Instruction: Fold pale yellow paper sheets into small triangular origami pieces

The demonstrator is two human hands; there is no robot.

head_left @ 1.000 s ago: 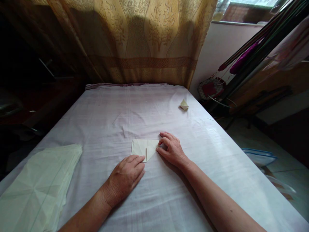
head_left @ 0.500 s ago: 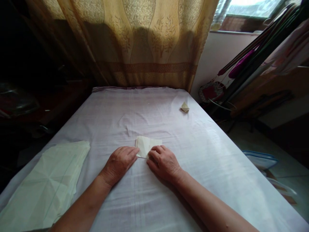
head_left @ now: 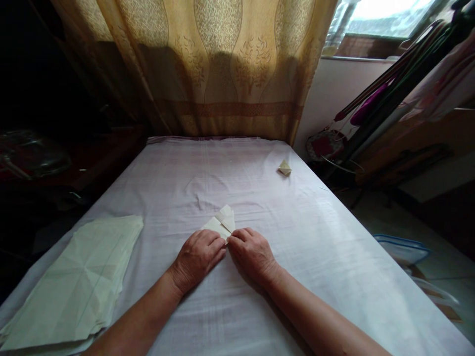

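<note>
Leftmost, a stack of pale paper sheets (head_left: 74,282) lies flat near the edge of the cloth-covered counter (head_left: 315,237), its top sheet creased with fold lines. Toward the middle, the left hand (head_left: 198,257) rests palm down with its fingers loosely curled. It grips nothing, and its fingertips press on the near left edge of a small folded paper (head_left: 221,225). That paper sits on the cloth in the middle of the counter, just beyond both hands, with one pointed flap lifted off the surface. The right hand (head_left: 252,254) lies close beside the left, almost touching it, with its fingertips bunched at the paper's near corner. Whether it pinches the corner or only presses it down cannot be told. Farther right and well apart, toward the far edge, a tiny folded piece (head_left: 284,168) lies by itself. Past the counter's right side, long poles (head_left: 386,94) lean against the wall.
</note>
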